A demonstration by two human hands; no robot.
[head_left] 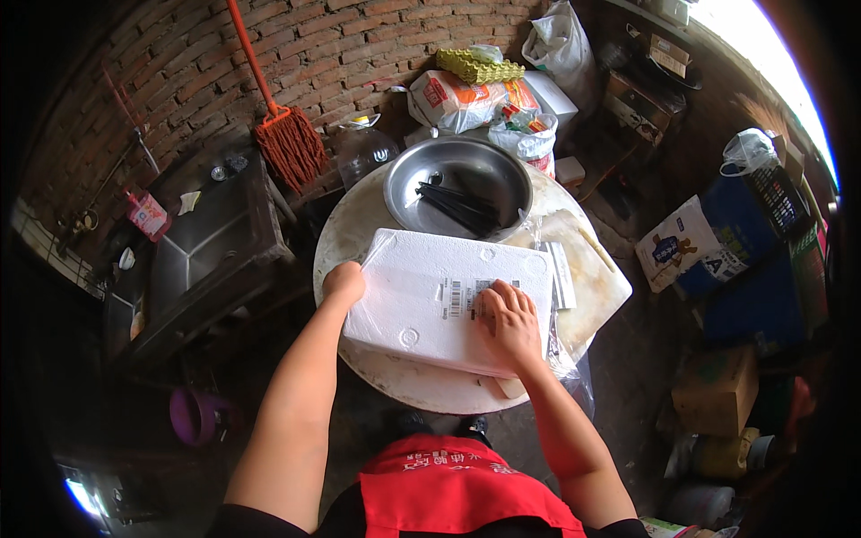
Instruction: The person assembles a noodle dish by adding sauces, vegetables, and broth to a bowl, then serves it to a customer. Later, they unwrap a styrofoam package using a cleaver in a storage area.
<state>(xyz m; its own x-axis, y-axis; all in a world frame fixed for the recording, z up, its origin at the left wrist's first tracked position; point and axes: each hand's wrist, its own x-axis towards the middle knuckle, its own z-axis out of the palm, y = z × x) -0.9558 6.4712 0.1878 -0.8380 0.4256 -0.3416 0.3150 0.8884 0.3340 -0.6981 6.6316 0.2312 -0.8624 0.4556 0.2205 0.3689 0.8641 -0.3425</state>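
A white styrofoam box (410, 289) wrapped in clear plastic film (370, 261) lies on a round table (464, 402). Its upper face carries a printed label (455, 299) with barcodes. At the box's left edge my left hand (344, 284) is closed in a fist on the film, which pulls taut into creases there. My right hand (512, 319) rests palm down on the right part of the box, fingers slightly spread, covering some of the label. Loose clear plastic (572, 373) hangs at the right side of the box.
Behind the box stands a steel basin (393, 185) holding black utensils or strips (461, 207). A worn board (592, 289) juts past the table's right edge. To the left is a dark sink (222, 232), with an orange mop (289, 141) near it. Cartons (716, 390) line the right side.
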